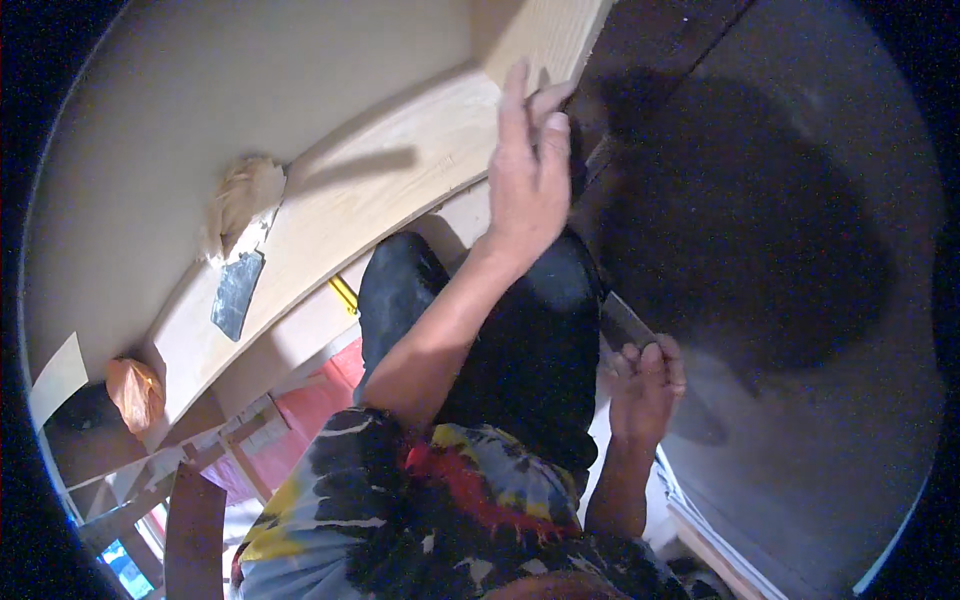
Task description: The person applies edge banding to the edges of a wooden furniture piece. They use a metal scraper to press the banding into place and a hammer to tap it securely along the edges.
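My left hand (528, 185) is raised over the pale wooden board (390, 185), close to the corner where it meets an upright wooden panel (545, 40). Its fingers are stretched out and seem to hold nothing; whether the tips touch the panel I cannot tell. Low on the right, beside my knee, my right hand (645, 388) pinches a flat grey strip (628, 320), which looks like a thin blade or scraper. A grey metal plate (238, 295) lies on the board at the left. Next to it sits a lump of beige paste-like material (240, 205).
An orange plastic bag (135, 395) rests at the board's left end. Under the board's edge shows a yellow stick-like thing (343, 295). A dark shadow covers the wall-like surface (760, 230) on the right. Wooden framing and red sheeting (318, 392) appear lower left.
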Tool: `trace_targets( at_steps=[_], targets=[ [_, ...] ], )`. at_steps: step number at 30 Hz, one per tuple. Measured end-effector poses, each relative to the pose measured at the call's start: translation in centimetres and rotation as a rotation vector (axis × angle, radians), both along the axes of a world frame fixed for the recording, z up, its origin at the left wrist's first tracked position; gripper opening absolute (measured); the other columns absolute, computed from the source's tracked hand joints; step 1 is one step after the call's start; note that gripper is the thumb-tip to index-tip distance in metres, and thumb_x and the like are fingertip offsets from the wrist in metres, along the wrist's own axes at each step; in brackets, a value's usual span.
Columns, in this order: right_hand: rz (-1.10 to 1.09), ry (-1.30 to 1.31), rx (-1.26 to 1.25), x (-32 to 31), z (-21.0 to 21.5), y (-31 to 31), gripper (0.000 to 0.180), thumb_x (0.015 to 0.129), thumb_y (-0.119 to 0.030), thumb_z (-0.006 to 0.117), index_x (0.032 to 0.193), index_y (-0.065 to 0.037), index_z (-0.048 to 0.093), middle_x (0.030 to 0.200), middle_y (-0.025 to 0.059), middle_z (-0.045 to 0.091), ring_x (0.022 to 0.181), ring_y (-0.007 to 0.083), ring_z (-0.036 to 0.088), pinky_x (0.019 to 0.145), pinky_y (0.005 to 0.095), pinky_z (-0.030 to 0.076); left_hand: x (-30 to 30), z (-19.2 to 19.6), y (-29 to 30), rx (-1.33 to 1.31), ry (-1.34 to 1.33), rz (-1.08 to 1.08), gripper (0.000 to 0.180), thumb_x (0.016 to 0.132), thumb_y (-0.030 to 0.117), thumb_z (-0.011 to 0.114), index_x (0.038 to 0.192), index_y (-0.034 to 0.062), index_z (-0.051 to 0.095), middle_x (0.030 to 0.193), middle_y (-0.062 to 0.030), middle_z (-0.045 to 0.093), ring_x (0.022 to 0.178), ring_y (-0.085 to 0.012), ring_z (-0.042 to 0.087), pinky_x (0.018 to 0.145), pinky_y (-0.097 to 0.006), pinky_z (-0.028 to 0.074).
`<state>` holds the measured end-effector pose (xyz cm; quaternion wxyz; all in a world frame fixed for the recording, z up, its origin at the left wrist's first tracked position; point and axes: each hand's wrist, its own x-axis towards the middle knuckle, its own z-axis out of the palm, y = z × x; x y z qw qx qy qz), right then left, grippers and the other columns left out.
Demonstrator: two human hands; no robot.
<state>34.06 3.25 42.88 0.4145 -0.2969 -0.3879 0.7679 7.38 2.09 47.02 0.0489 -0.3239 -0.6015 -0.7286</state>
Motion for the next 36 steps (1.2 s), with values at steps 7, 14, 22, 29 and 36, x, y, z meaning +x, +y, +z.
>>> trace_targets(
  at_steps=[7,14,22,29,36],
  targets=[
    [-0.282,-0.486,0.917,-9.1,6.0,3.3,0.007,0.093,-0.004,0.068,0.097,0.000,0.072,0.094,0.0122,0.073,0.090,0.0238,0.071,0.080,0.0354,0.058,-1.4,0.1,-2.3,0.064,-0.222,0.108,0.033,0.104,0.020,0.056,0.124,-0.0045,0.065,0.104,-0.0135,0.073,0.093,-0.0164,0.067,0.083,-0.030,0.053],
    [-0.307,-0.238,0.775,-19.7,8.1,4.2,0.013,0.091,-0.002,0.072,0.102,0.006,0.071,0.093,0.0130,0.074,0.080,0.0196,0.073,0.074,0.0309,0.058,-2.7,2.3,-1.7,0.169,-0.419,-0.049,0.032,0.102,0.023,0.060,0.102,-0.0072,0.071,0.083,-0.0070,0.070,0.072,-0.0092,0.061,0.066,-0.025,0.050],
    [-0.501,-0.230,0.809,-23.6,6.2,4.4,0.020,0.089,-0.002,0.075,0.101,0.009,0.063,0.087,0.0146,0.071,0.075,0.0182,0.071,0.068,0.0291,0.058,-5.5,2.2,1.5,0.257,-0.658,-0.273,0.020,0.098,0.017,0.068,0.100,-0.0027,0.070,0.082,-0.0067,0.069,0.066,-0.0107,0.062,0.058,-0.025,0.050],
    [-0.545,-0.126,0.597,-24.4,6.6,3.3,0.022,0.088,-0.005,0.078,0.095,0.011,0.064,0.083,0.0155,0.071,0.069,0.0185,0.070,0.061,0.0288,0.058,-6.1,1.8,1.7,0.356,-0.740,-0.356,0.019,0.094,0.010,0.073,0.102,-0.0061,0.067,0.081,-0.0104,0.069,0.064,-0.0133,0.064,0.054,-0.023,0.054],
    [-0.509,-0.262,0.763,-23.3,5.5,3.7,0.018,0.090,-0.003,0.074,0.100,0.011,0.067,0.087,0.0136,0.072,0.076,0.0178,0.071,0.070,0.0276,0.058,-6.7,1.2,1.6,0.379,-0.767,-0.433,0.015,0.094,0.009,0.072,0.100,-0.0048,0.070,0.080,-0.0105,0.070,0.066,-0.0132,0.064,0.057,-0.023,0.053]
  ],
)
